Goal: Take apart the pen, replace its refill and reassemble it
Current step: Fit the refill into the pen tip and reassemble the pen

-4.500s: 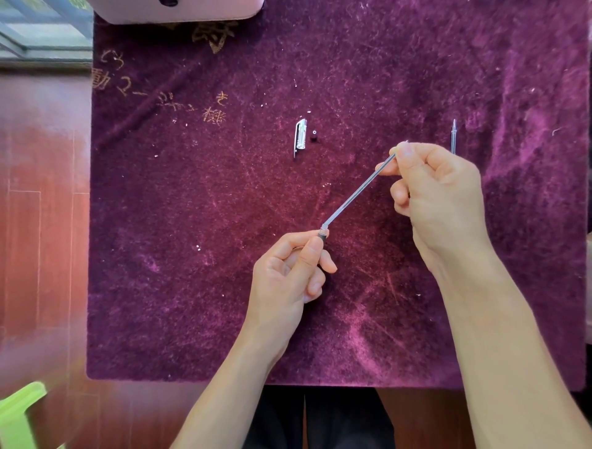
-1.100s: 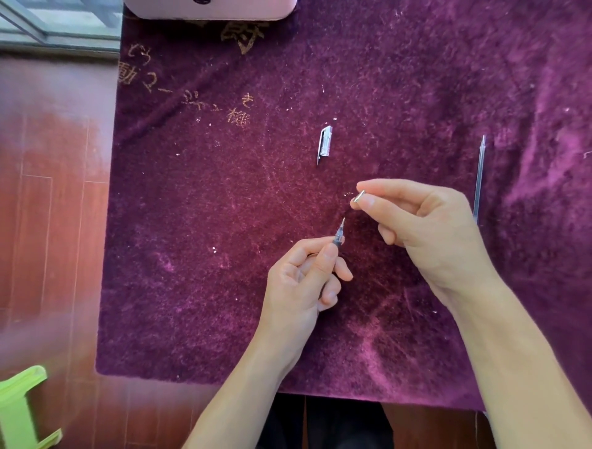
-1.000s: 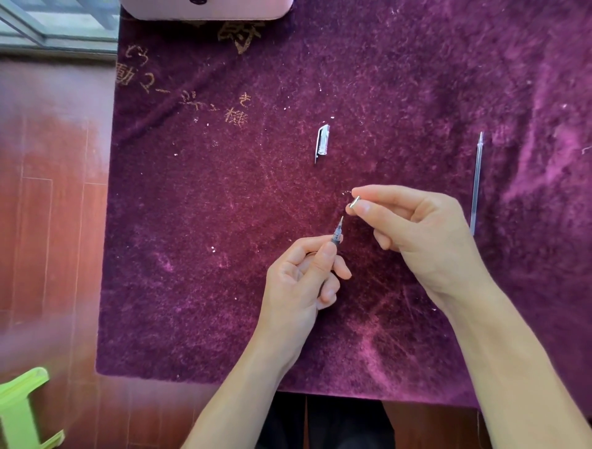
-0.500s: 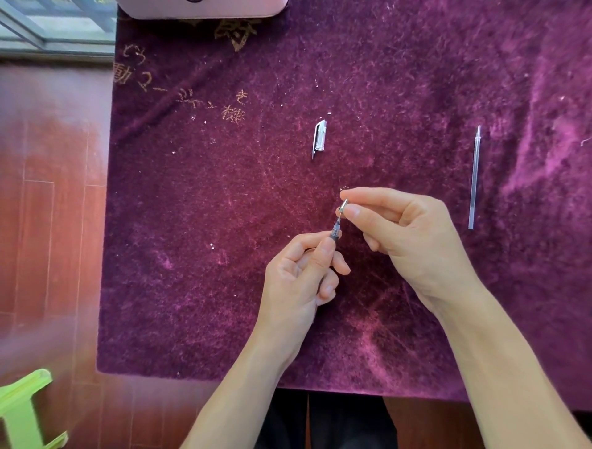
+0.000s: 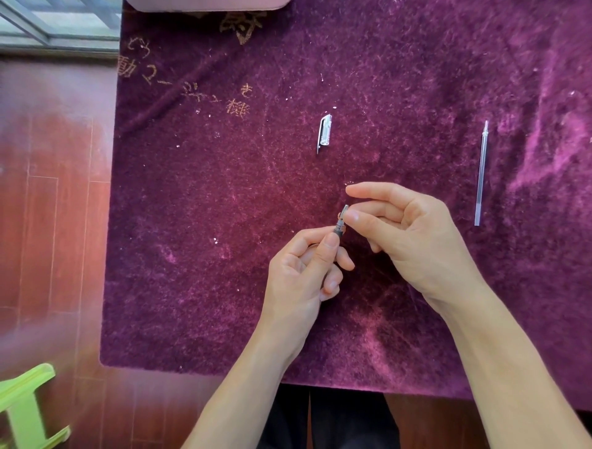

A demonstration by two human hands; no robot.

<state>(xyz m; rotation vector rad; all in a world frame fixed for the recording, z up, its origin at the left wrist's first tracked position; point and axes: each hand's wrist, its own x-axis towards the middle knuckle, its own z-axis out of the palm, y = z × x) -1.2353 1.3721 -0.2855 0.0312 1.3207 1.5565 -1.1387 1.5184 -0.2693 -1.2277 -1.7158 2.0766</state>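
My left hand (image 5: 304,272) is closed around the pen barrel. Only the barrel's dark front end (image 5: 337,231) sticks out above my thumb. A small silvery tip cone (image 5: 343,212) sits on that end, pinched by the thumb and a finger of my right hand (image 5: 407,237), whose index finger is stretched out above it. The clear pen cap (image 5: 324,133) with its clip lies on the mat, farther from me than my hands. A thin clear refill (image 5: 481,174) lies alone on the mat to the right, pointing away from me.
A purple felt mat (image 5: 224,224) covers the wooden table (image 5: 48,208). A pale pink box (image 5: 205,4) stands at the mat's far edge. A green plastic object (image 5: 22,407) is at the lower left. The mat's front edge is close to my body.
Earlier my right hand held a long refill at the barrel. Over the last second it carried the small tip cone down-left onto the pen's front end.
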